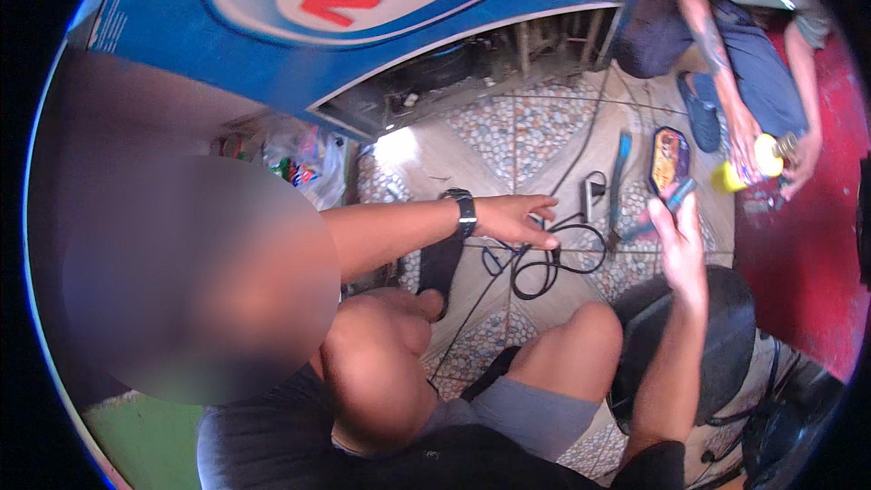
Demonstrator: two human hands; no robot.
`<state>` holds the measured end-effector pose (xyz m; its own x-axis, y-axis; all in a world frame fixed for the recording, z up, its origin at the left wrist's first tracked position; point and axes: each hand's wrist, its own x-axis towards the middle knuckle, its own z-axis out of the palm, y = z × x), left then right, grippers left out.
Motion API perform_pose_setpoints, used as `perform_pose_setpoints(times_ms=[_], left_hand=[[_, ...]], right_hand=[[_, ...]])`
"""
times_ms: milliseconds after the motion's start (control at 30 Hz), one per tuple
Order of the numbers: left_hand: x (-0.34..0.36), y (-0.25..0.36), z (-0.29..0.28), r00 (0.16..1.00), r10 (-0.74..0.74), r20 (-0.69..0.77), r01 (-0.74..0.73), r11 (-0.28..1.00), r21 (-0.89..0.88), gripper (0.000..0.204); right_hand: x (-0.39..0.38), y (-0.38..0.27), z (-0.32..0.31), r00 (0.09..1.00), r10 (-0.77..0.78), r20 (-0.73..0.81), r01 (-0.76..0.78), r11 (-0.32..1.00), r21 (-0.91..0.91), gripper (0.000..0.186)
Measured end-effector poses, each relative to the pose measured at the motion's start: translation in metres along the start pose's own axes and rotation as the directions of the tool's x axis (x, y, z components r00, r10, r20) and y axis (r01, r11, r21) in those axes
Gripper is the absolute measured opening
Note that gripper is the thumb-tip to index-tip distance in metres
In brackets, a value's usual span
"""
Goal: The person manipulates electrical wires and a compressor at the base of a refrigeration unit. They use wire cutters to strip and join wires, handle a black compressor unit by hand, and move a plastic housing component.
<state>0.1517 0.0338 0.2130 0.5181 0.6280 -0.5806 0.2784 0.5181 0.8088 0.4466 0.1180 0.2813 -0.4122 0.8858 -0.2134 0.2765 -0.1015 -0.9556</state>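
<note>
Black cable [555, 256] could snag, I suspect, because its loops lie loose beside my left hand [508, 218], fingers parted; my right hand [682, 245] grips a teal-handled tool [680, 194]

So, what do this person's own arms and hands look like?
Both hands are ungloved. The left hand has a black wristwatch strapped at its wrist. The right hand has no visible watch or band; on that side a dark sleeve shows at the lower edge, leaving the right forearm uncovered. A blurred patch hides part of the left arm, so I can't judge its sleeve.
</note>
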Motion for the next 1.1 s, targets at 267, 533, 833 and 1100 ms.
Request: perform_pose_setpoints(times_ms=[267, 533, 833, 1100], left_hand=[[-0.021, -0.059, -0.047, 0.820, 0.233, -0.522, -0.572, 0.302, -0.763, 0.080], [0.049, -0.104, -0.043, 0.738, 0.080, -0.670, -0.627, 0.448, -0.637, 0.052], [0.056, -0.097, -0.119, 0.737, -0.110, -0.667, -0.102, 0.957, -0.271, 0.057], [0.074, -0.040, -0.183, 0.677, -0.027, -0.736, 0.091, 0.995, 0.047, 0.082]], right_hand=[[0.048, 0.081, 0.155, 0.916, 0.376, 0.136, -0.196, 0.124, 0.973, 0.028], [0.033, 0.095, 0.217, 0.844, 0.398, 0.361, -0.434, 0.109, 0.894, 0.024], [0.074, 0.092, 0.260, 0.968, -0.117, 0.221, 0.191, 0.918, -0.349, 0.082], [0.172, 0.101, 0.307, 0.990, -0.069, -0.124, 0.048, 0.985, -0.169, 0.062]])
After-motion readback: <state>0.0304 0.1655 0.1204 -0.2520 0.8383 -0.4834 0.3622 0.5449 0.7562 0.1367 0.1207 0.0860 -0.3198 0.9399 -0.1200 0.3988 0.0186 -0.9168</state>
